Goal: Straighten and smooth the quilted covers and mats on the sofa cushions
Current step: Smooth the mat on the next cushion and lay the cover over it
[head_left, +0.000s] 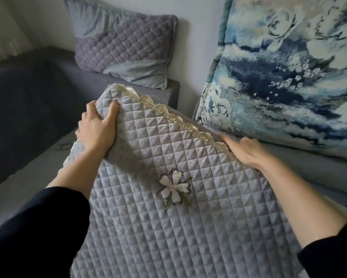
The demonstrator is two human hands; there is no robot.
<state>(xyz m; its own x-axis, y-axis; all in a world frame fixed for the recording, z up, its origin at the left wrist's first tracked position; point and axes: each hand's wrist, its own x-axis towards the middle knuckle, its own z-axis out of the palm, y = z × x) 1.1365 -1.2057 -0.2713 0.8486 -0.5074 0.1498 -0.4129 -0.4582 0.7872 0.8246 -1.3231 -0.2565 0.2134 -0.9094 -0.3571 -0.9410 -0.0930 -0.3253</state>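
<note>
Quilted lilac-grey cover [188, 227], stitched with a white flower [175, 187], held over the sofa seat [22, 173] nearest the lens. Grips its lifted far corner with left hand [97, 129], fingers curled over the edge. Rests right hand [246, 151] along the cream lace trim [168, 111]; blurred, cannot tell whether grasping. Faces purple quilted pillow [124, 51] and blue floral cushion [279, 77] leaning against the wall behind.

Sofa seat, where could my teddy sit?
The dark bare seat left of the quilted mat, in front of the purple pillow, is free. The right side is crowded: the floral cushion leans close beside the right hand.
</note>
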